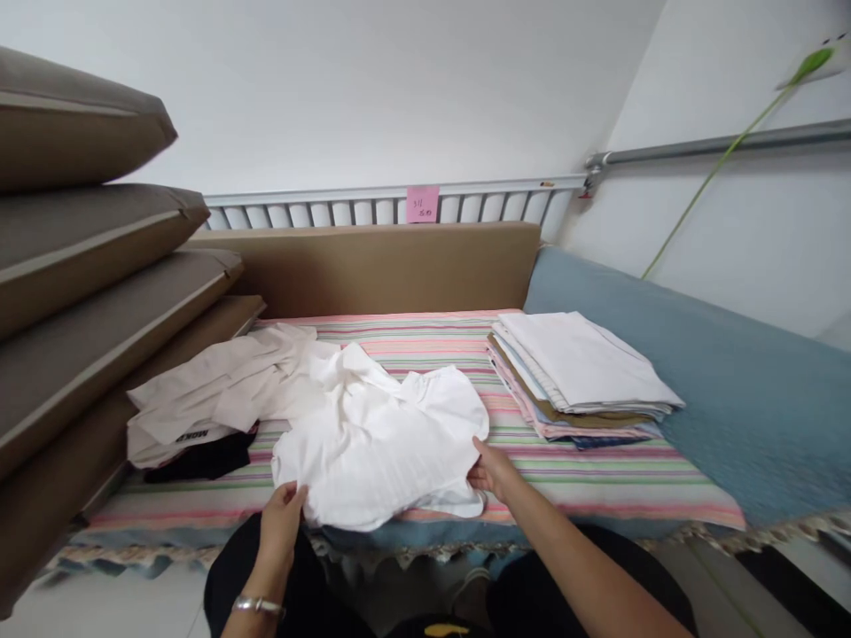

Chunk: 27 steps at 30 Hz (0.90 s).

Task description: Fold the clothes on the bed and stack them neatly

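A rumpled white shirt (392,443) lies spread on the striped cloth (585,478) in front of me. My left hand (283,514) pinches its near left edge. At its right edge, my right hand (492,470) grips the fabric between thumb and fingers. Beyond the shirt's left side lies a heap of loose beige clothes (226,381), touching it. A black garment (203,456) sticks out beneath that heap. To the right stands a neat stack of folded clothes (578,363), a white one on top.
Large brown cushions (99,310) are piled high on the left. A brown backrest (392,266) runs along the back, and a blue-covered side (718,354) borders the right. A pink note (422,204) hangs on the white rail behind.
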Tool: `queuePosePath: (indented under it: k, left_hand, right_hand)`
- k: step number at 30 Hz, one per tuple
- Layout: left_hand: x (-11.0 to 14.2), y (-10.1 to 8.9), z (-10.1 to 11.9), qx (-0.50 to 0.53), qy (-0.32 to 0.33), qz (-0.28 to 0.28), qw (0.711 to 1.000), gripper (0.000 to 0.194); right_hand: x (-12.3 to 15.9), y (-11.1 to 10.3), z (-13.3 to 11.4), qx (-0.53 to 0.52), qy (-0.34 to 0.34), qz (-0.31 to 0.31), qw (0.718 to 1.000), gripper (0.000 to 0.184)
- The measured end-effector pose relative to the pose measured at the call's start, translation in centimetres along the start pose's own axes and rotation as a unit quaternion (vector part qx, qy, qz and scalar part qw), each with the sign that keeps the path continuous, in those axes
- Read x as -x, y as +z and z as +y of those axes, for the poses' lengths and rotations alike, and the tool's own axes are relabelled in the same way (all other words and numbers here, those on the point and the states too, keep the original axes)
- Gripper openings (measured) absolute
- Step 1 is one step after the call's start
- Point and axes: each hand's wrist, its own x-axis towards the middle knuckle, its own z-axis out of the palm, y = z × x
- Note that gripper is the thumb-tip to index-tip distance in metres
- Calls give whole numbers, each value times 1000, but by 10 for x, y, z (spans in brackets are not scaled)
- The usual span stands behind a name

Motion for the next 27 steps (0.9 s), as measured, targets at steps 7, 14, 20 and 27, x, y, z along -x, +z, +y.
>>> queuePosePath:
  k: [7,14,20,27]
  left_hand:
    - [40,-6,-19,-83,109,58,989,51]
    - [105,21,-43,-210,340,-210,892,30]
    - [83,50,3,-268,348,-169,883,43]
    - [77,73,33,-364,323,-132,864,46]
  right_hand:
    - [37,-17,29,148,-197,67,967,21]
    - [58,-20,87,551,-536,-36,639,47]
    - [31,-20,63,590,-463,-63,658,62]
    - [22,-11,34,487,-450,-75,744,21]
